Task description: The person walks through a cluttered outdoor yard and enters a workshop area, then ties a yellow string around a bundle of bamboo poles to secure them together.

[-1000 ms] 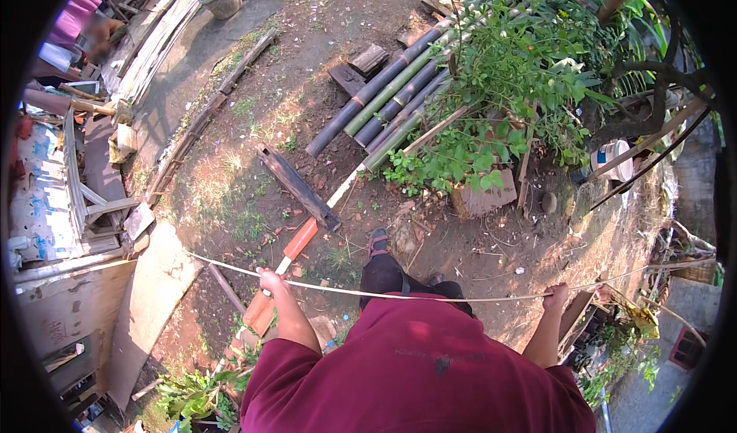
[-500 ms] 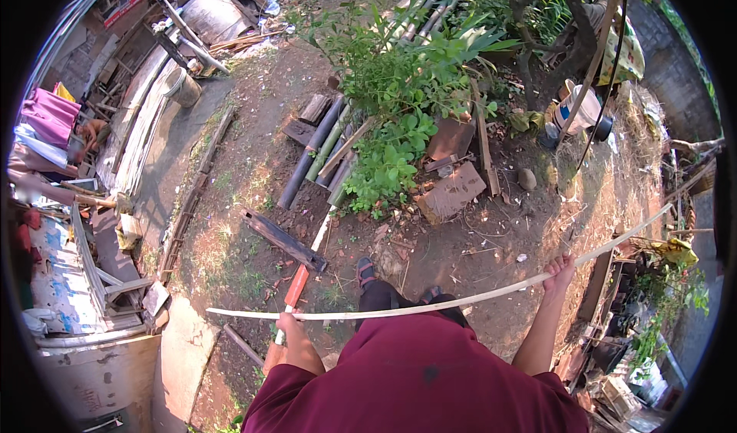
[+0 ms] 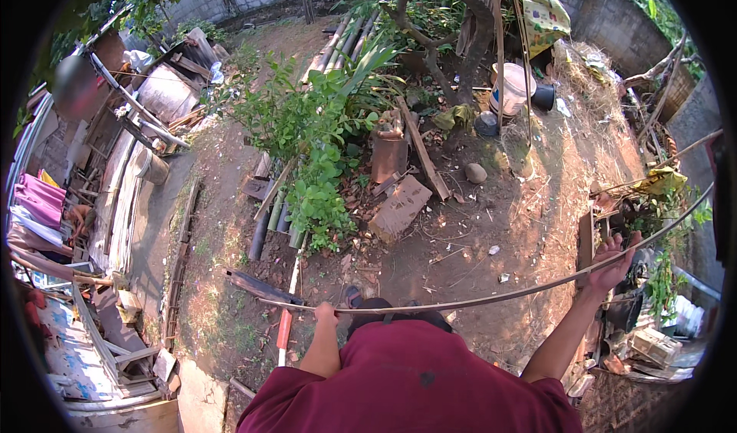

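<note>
Bright daylight, sun splashing the dry straw [image 3: 585, 95] right of the leafy shrub [image 3: 318, 176]! Shade dapples soil [image 3: 453, 237] beside it; beyond it, fisheye distortion bows the block wall [image 3: 261, 1].

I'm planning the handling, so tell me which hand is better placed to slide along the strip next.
The right hand, probably: it is spread open where the strip crosses it, and plenty of strip extends beyond. The left hand looks closed around the strip near its left end.

No writing can be read; the dark print on the white plastic bucket [image 3: 517, 87] is too small to make out.
</note>
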Motion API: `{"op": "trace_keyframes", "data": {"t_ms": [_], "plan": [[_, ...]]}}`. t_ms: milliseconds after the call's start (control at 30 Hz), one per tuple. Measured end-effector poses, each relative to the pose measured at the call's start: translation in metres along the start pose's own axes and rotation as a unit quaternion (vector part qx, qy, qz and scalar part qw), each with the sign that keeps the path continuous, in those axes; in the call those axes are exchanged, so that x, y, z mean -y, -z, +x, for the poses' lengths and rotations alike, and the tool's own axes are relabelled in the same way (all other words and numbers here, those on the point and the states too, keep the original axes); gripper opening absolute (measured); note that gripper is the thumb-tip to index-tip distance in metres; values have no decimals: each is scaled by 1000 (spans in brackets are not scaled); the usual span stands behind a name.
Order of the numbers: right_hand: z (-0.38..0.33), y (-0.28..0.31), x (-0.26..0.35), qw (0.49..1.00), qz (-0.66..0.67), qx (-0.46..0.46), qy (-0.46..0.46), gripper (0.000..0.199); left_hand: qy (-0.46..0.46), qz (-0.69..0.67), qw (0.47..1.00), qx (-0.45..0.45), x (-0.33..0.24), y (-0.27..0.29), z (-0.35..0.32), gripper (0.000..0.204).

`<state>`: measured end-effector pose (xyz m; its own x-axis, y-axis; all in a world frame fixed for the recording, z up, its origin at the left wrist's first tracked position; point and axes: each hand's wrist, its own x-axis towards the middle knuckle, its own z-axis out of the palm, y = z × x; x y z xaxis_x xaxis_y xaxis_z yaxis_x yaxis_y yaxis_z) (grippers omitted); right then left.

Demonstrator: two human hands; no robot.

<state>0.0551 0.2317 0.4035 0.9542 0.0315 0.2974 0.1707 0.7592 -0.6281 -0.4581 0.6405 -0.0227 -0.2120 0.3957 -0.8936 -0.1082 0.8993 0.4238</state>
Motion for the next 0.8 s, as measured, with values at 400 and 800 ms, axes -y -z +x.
{"op": "trace_keyframes", "data": {"t_ms": [400,800], "plan": [[8,77,75,990,-20,-135,30,31,17,314,920,235,26,-130,-90,43],[99,47,187,940,-188,-248,142,33,-54,401,906,123,7,-181,-26,35]]}}
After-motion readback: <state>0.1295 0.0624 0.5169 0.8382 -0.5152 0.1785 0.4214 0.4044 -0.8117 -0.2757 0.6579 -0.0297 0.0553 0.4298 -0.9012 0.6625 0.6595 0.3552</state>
